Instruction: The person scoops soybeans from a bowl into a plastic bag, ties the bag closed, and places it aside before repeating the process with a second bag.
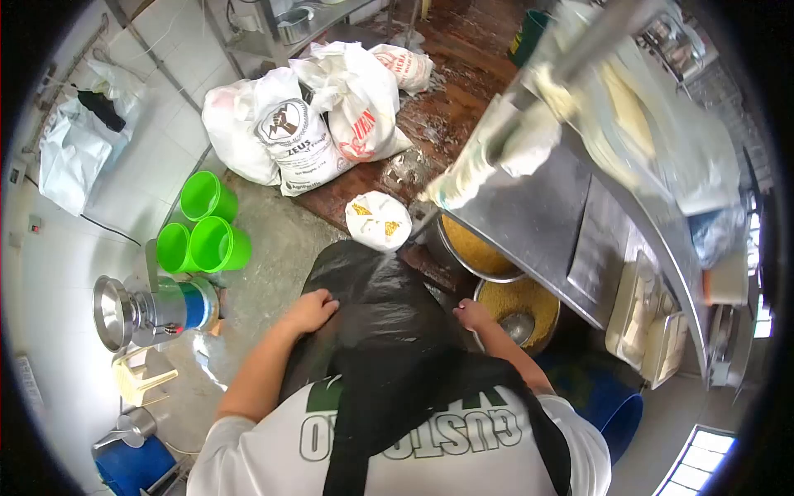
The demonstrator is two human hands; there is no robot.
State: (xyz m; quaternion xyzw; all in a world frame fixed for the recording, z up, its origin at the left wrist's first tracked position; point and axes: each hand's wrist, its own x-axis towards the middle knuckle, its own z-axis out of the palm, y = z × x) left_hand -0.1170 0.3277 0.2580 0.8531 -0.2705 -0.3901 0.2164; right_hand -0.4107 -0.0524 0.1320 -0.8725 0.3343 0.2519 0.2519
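While both hands sit on the black apron point(376, 289) at near centre, the left hand point(310, 312) lies flat and open. The right hand point(473, 315) curls at its edge, grip unclear. Even, outward strokes would likely keep it off the grain bowl point(557, 314).

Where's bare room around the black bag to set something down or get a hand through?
Bare floor lies between the green buckets and the black bag, by the left hand. The steel table is bare mid-top, past the bowls. Crowded: the grain bowls sit close by the right hand, and white sacks fill the boards ahead.
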